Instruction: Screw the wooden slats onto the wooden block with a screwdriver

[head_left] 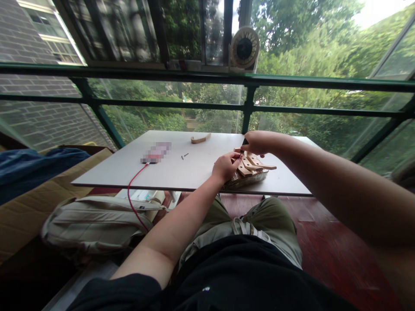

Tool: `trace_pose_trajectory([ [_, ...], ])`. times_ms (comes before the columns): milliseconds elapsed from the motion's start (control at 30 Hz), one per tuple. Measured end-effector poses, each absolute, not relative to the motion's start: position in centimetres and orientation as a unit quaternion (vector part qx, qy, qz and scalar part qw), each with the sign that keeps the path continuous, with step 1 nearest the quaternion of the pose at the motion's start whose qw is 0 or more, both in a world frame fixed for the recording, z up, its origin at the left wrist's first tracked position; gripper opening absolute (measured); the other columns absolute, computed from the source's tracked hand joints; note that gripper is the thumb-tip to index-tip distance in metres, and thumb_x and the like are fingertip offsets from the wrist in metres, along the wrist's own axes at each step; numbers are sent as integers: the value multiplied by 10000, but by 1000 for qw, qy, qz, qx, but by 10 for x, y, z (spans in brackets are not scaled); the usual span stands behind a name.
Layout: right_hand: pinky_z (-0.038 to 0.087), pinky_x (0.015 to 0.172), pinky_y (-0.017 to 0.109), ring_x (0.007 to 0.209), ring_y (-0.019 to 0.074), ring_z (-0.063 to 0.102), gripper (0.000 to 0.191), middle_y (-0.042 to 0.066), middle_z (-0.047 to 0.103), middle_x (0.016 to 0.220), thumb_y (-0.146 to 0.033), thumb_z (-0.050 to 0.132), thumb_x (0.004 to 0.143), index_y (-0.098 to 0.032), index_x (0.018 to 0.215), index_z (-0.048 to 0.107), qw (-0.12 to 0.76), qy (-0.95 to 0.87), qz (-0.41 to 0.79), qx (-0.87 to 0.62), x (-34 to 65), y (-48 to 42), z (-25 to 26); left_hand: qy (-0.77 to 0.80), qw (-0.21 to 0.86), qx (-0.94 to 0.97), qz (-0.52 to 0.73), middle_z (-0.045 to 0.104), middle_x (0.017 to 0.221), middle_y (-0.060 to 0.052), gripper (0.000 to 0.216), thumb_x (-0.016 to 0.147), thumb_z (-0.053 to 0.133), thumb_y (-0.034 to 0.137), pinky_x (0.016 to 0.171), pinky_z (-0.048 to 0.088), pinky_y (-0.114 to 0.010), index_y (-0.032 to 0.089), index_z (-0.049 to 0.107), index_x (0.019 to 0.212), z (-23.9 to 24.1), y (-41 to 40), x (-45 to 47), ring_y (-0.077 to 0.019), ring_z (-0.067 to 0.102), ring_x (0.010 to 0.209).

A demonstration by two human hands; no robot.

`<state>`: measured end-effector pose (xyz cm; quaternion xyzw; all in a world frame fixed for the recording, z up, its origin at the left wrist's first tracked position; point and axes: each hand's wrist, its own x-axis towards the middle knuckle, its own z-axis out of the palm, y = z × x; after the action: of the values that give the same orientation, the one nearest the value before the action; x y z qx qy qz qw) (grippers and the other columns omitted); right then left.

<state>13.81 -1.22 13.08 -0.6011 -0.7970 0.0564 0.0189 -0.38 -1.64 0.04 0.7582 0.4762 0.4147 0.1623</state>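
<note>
My right hand (256,143) is closed around the black handle of a screwdriver (245,141), which points down at a group of pale wooden hooks (249,164) with dark holes in them. My left hand (226,166) is beside the screwdriver's tip, its thumb and fingers pinched together at the edge of the wood; what they grip is too small to make out. Under the wooden pieces lies a clear plastic-wrapped bundle (246,178). One loose curved wooden hook (201,138) rests near the table's far edge. Two small screws (184,156) lie left of my hands.
On the left of the white table (175,175) is a blurred-out phone-like object (156,152) with a red cable (129,190) hanging over the front edge. A beige bag (97,222) and a cardboard box (29,190) stand at left. A round fan (244,47) is by the green railing.
</note>
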Motion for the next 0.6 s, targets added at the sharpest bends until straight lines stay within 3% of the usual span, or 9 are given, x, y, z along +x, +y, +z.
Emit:
trace_pose_trajectory([
  [267, 417, 542, 299, 554, 204, 608, 426, 93, 669, 641, -461, 537, 832, -101, 1046, 614, -15, -796, -30, -604, 136, -7, 125, 482, 150, 756, 417, 727, 1029, -21, 291, 872, 510, 421, 780, 502, -264, 269, 690, 1042, 1, -17, -5, -179, 662, 881],
  [600, 394, 524, 268, 524, 157, 585, 423, 89, 699, 751, -500, 541, 829, -130, 1030, 590, 11, -802, -18, -598, 140, -10, 121, 483, 151, 757, 414, 728, 1014, -22, 300, 872, 503, 438, 780, 499, -262, 267, 687, 1036, 0, -16, -4, -177, 661, 875],
])
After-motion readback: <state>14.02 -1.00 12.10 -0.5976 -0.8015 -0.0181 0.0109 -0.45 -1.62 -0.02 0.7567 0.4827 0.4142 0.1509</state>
